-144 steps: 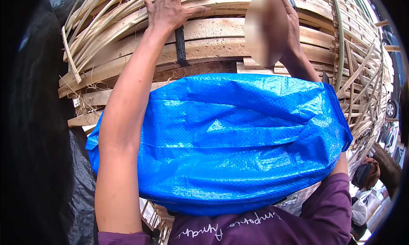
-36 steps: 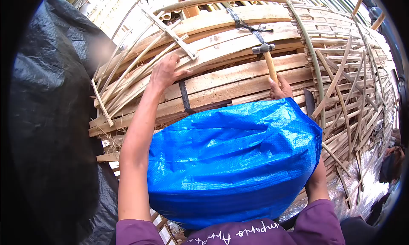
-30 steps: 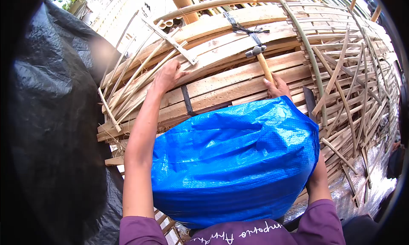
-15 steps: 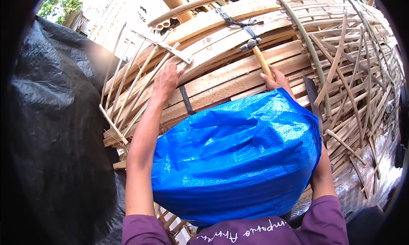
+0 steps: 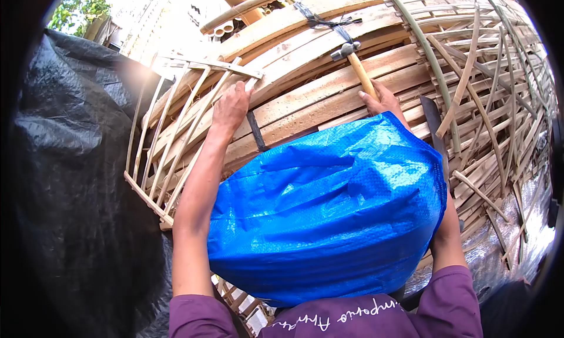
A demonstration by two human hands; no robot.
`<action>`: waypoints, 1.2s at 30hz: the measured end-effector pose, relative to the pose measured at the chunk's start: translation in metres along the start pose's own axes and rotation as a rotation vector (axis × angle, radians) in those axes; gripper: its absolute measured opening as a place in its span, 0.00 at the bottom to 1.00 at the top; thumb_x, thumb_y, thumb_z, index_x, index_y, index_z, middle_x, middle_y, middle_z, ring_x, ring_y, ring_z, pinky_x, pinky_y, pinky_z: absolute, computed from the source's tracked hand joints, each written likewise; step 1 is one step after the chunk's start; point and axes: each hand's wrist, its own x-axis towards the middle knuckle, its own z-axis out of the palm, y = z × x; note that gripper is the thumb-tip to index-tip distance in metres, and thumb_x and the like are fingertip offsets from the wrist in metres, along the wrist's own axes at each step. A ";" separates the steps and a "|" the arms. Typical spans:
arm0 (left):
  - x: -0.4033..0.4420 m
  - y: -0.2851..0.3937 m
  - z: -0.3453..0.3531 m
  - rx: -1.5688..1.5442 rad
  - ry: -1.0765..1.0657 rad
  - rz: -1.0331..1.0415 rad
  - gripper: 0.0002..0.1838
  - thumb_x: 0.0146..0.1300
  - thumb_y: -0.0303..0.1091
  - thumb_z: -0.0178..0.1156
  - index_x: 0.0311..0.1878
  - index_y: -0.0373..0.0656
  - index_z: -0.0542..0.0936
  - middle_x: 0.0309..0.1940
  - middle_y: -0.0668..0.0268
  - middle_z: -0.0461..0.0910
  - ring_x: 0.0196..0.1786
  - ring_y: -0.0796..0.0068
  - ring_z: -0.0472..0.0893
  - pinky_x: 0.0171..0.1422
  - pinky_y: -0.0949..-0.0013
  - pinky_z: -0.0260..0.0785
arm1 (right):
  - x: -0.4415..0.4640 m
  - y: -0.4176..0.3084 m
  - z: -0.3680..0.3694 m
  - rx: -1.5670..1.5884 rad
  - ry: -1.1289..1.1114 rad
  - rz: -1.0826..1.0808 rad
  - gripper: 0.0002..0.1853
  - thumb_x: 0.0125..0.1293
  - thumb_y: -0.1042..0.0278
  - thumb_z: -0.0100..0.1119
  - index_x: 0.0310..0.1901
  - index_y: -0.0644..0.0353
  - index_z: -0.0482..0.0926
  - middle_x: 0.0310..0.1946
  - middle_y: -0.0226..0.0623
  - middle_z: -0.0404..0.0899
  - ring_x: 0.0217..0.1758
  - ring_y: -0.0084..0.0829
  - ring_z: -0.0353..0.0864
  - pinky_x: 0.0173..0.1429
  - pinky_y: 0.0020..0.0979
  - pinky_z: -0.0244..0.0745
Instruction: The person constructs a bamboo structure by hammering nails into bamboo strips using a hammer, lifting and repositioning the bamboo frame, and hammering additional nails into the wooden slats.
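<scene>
My left hand (image 5: 232,109) is closed around the right edge of a small frame of thin bamboo slats (image 5: 183,111). That frame lies at a slant over the stacked wooden planks (image 5: 305,106), its far crosspiece just beyond my fingers. In my right hand (image 5: 385,100) is a hammer (image 5: 361,76), gripped by its wooden handle with the metal head pointing away from me. A blue plastic sheet (image 5: 329,208) covers my lap and hides part of my right forearm.
A black tarp (image 5: 82,179) hangs along the left. Black strapping (image 5: 326,23) ties the planks at the back. To the right are a dark flat blade-like strip (image 5: 432,120), loose bamboo strips (image 5: 470,73) and a woven bamboo panel (image 5: 523,62). Cut bamboo tubes (image 5: 223,28) show behind.
The slatted frame has shifted left and turned flatter to my view, its near end now further left and lower. My right hand still holds the hammer, almost unmoved.
</scene>
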 end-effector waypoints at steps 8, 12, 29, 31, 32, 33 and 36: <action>0.011 -0.003 -0.022 0.030 -0.120 0.037 0.18 0.69 0.46 0.56 0.37 0.38 0.71 0.24 0.50 0.80 0.32 0.48 0.83 0.33 0.49 0.74 | 0.000 0.001 0.001 -0.051 0.025 -0.039 0.28 0.66 0.58 0.62 0.62 0.65 0.71 0.43 0.48 0.82 0.46 0.33 0.81 0.51 0.33 0.74; 0.017 -0.006 -0.031 0.078 -0.178 0.054 0.16 0.68 0.45 0.57 0.40 0.41 0.73 0.26 0.48 0.81 0.35 0.48 0.83 0.37 0.49 0.74 | 0.000 -0.002 0.000 -0.044 0.007 -0.007 0.28 0.65 0.57 0.62 0.62 0.64 0.72 0.44 0.49 0.82 0.47 0.33 0.81 0.53 0.33 0.74; -0.014 -0.003 -0.017 -0.003 -0.030 -0.007 0.15 0.65 0.43 0.61 0.43 0.41 0.73 0.39 0.55 0.78 0.45 0.51 0.79 0.46 0.50 0.73 | -0.005 -0.009 -0.001 0.053 -0.017 -0.011 0.27 0.65 0.58 0.63 0.61 0.64 0.72 0.41 0.45 0.82 0.45 0.29 0.80 0.51 0.31 0.74; -0.025 -0.015 -0.014 -0.055 0.165 0.022 0.18 0.65 0.46 0.61 0.48 0.41 0.73 0.44 0.54 0.76 0.48 0.49 0.76 0.52 0.51 0.69 | -0.006 -0.010 -0.001 0.057 -0.024 -0.002 0.27 0.64 0.58 0.63 0.61 0.64 0.72 0.41 0.46 0.82 0.44 0.29 0.80 0.51 0.31 0.74; -0.032 -0.026 -0.014 -0.017 0.154 0.008 0.23 0.65 0.50 0.61 0.53 0.41 0.72 0.48 0.53 0.74 0.50 0.49 0.74 0.55 0.52 0.66 | -0.007 -0.013 -0.001 0.055 -0.016 -0.005 0.28 0.64 0.58 0.63 0.61 0.64 0.72 0.41 0.46 0.82 0.44 0.30 0.80 0.51 0.31 0.74; -0.040 -0.037 -0.011 -0.013 0.152 0.007 0.23 0.65 0.50 0.61 0.53 0.41 0.72 0.48 0.53 0.74 0.50 0.49 0.74 0.55 0.52 0.66 | -0.005 -0.008 -0.001 0.053 -0.007 -0.010 0.28 0.64 0.57 0.64 0.61 0.64 0.72 0.41 0.46 0.82 0.44 0.30 0.80 0.50 0.31 0.74; -0.068 -0.079 0.007 -0.080 0.209 -0.291 0.30 0.64 0.56 0.59 0.56 0.39 0.72 0.46 0.49 0.76 0.49 0.47 0.75 0.54 0.53 0.67 | -0.006 -0.011 -0.001 0.032 0.002 -0.017 0.29 0.64 0.56 0.64 0.62 0.64 0.72 0.42 0.47 0.82 0.45 0.30 0.81 0.51 0.32 0.75</action>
